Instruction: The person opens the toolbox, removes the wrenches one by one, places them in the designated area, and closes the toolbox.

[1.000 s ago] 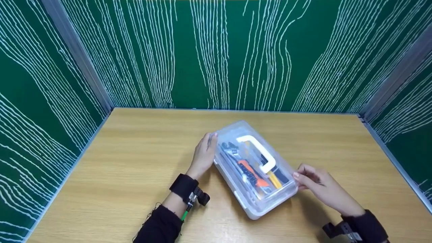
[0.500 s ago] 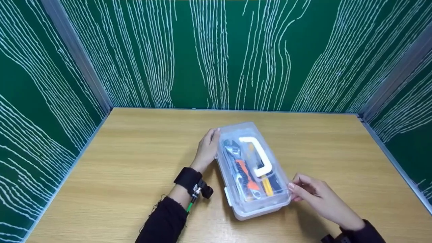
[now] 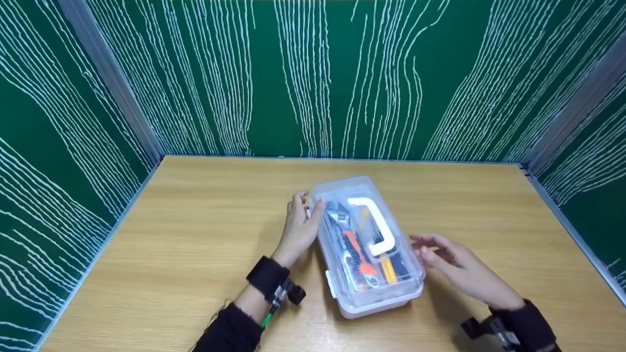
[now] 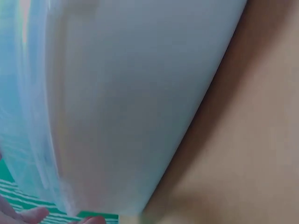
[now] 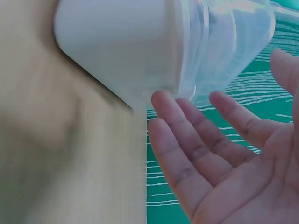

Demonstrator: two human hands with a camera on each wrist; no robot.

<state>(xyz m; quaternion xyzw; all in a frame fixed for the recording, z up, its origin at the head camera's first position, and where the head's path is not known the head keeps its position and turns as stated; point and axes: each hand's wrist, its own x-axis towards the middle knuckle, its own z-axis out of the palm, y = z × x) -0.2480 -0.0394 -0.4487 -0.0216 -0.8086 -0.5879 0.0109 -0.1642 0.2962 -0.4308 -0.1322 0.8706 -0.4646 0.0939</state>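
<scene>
A clear plastic toolbox (image 3: pixel 342 305) with a white carrying handle (image 3: pixel 384 227) rests on the table, its lid down. Through the lid show an adjustable wrench (image 3: pixel 340 215), an orange and black grip (image 3: pixel 359 252) and a yellow-handled tool (image 3: pixel 388 270). My left hand (image 3: pixel 298 227) lies along the box's left side, thumb on the lid's edge and fingers loosely extended. On the other side, my right hand (image 3: pixel 455 266) has its fingertips right at the near right part of the box. The right wrist view shows that hand's fingers (image 5: pixel 182 154) spread and relaxed, the palm facing the box.
A wooden table (image 3: pixel 205 220) spreads around the box. Green panels (image 3: pixel 266 73) with wavy white lines enclose it at the back and both sides, joined by grey corner posts (image 3: pixel 115 78). Each wrist wears a black strap (image 3: pixel 267 277) with a small camera.
The toolbox has turned so its near end swung left, mostly in the first half second. My right hand has since slid up its right side, and my left fingers have loosened.
</scene>
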